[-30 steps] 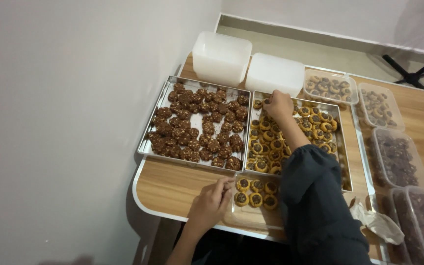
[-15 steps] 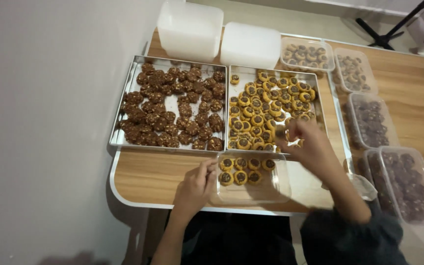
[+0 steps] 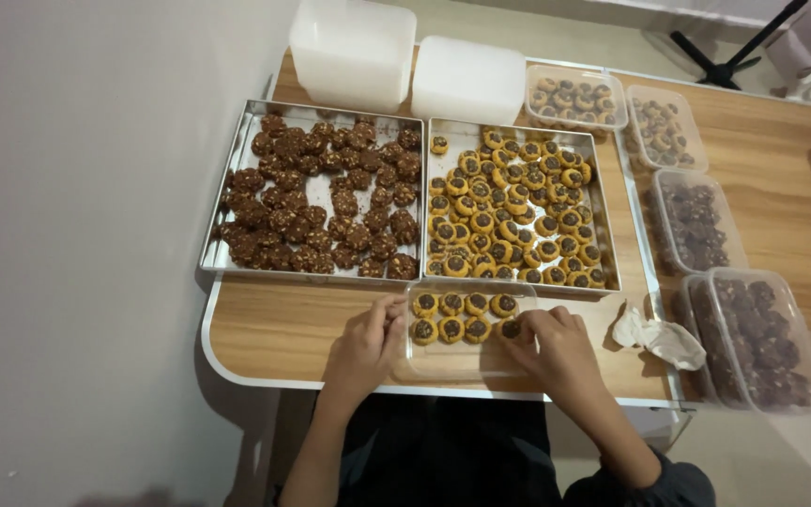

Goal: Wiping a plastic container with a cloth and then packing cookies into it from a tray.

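Pinching a cookie (image 3: 511, 329), the right hand (image 3: 556, 349) sits inside the clear container (image 3: 462, 361).

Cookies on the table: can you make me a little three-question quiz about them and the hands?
1. True or false: the left hand touches the clear box at the table edge.
2. Which tray holds the dark brown cookies: A the left tray, B the right tray?
3. Fill in: the right hand sets a yellow cookie into the clear ____.

Key: 1 true. 2 A. 3 box.
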